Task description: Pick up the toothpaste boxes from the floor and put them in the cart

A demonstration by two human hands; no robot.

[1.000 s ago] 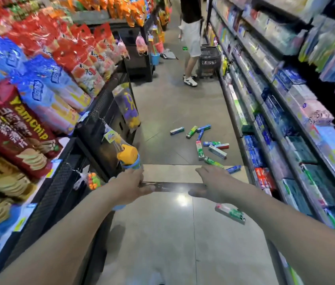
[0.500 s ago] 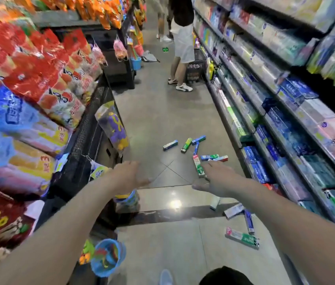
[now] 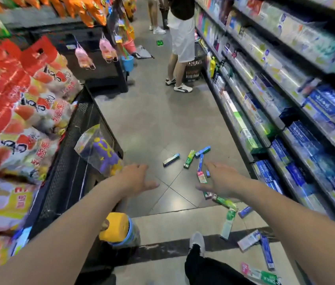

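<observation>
Several toothpaste boxes lie scattered on the grey tiled floor of a shop aisle. A blue and green box (image 3: 171,160) lies furthest left, a green one (image 3: 189,159) beside it, and a blue one (image 3: 203,151) just beyond. More boxes lie nearer me, among them a green and white box (image 3: 228,224) and a long blue box (image 3: 267,251). My left hand (image 3: 136,177) and my right hand (image 3: 219,178) both reach forward over the floor with fingers spread, holding nothing. No cart is in view.
Snack shelves (image 3: 18,103) line the left, with hanging toys (image 3: 100,153) jutting into the aisle. Toothpaste shelves (image 3: 306,128) run along the right. A person in white shorts (image 3: 181,38) stands ahead beside a dark basket (image 3: 195,67). My shoe (image 3: 197,242) is on the floor below.
I have walked forward, so the scattered boxes are closer and several now lie beside my feet. My hands let go of the dark bar they rested on and now hover free.
</observation>
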